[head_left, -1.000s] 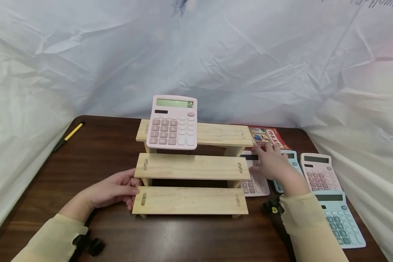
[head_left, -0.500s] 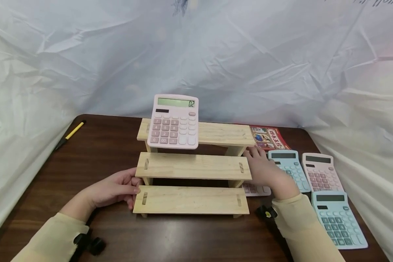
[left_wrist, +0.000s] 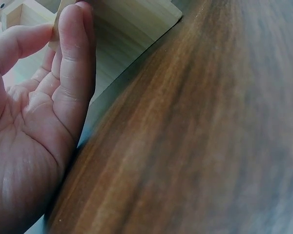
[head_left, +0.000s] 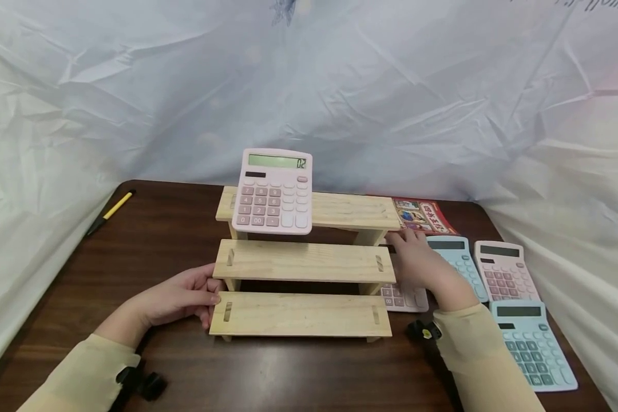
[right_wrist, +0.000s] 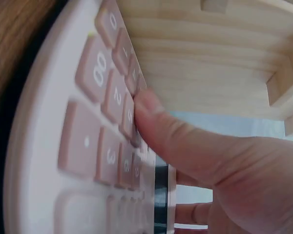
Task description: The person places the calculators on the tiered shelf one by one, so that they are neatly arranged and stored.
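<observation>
The left hand [head_left: 175,296] is pinching the wooden rack [head_left: 309,263] at its 9 o'clock end. At the rack's 3 o'clock end, the right hand [head_left: 421,262] is gripping a pink calculator [head_left: 405,298], its thumb pressing on the keys and its fingers reaching past the display edge. That calculator is sitting under the right palm, its near part showing toward 6 o'clock of this hand; from the left hand it is sitting at 3 o'clock, across the rack. Whether it is lying flat, I cannot tell. A 2nd pink calculator [head_left: 275,200] is resting on the rack's top, between 1 and 2 o'clock from the left hand.
</observation>
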A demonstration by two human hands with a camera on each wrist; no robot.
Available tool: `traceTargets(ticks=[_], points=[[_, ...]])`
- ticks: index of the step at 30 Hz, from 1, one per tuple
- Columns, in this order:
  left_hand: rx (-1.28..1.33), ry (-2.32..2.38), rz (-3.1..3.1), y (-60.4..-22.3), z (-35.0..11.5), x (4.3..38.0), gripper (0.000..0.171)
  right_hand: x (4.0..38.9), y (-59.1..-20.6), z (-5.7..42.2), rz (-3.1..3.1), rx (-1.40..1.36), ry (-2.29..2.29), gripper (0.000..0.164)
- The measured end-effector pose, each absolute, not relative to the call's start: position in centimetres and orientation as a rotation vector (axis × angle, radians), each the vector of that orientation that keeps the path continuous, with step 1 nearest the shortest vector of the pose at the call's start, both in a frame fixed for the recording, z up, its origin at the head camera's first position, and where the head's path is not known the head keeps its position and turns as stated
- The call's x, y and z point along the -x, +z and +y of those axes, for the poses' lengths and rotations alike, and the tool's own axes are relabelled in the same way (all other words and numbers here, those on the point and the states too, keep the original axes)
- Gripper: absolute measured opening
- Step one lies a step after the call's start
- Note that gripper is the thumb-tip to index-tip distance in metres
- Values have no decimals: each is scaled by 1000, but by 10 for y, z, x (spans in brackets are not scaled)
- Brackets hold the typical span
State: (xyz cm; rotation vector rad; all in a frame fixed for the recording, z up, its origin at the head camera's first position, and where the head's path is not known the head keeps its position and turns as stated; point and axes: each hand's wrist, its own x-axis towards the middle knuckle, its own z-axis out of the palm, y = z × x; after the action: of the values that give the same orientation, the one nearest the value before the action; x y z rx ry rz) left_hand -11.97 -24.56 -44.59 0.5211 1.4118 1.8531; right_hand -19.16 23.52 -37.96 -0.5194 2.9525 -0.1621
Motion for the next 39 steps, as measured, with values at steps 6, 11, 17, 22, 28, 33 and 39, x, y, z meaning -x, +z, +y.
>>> traceTargets(ticks=[6,11,17,22,28,33,39], points=[[-542,1855,1398,-447,-245,119,47,194,-374,239,2991,548,-189,61],[-527,1862,1401,-445,-246,120,51,198,-368,244,3038,578,-266,43],[-530,1861,1396,-444,-247,119,52,202,-362,251,3085,584,-327,25],[-508,1859,1407,-444,-246,119,52,202,-354,257,3051,526,-419,17],[-507,1849,1411,-443,-246,120,53,198,-344,268,3013,473,-521,8],[-502,1853,1416,-442,-246,120,53,196,-336,272,3005,464,-533,8],[-551,1866,1392,-444,-246,120,49,192,-331,278,2977,508,-561,9]])
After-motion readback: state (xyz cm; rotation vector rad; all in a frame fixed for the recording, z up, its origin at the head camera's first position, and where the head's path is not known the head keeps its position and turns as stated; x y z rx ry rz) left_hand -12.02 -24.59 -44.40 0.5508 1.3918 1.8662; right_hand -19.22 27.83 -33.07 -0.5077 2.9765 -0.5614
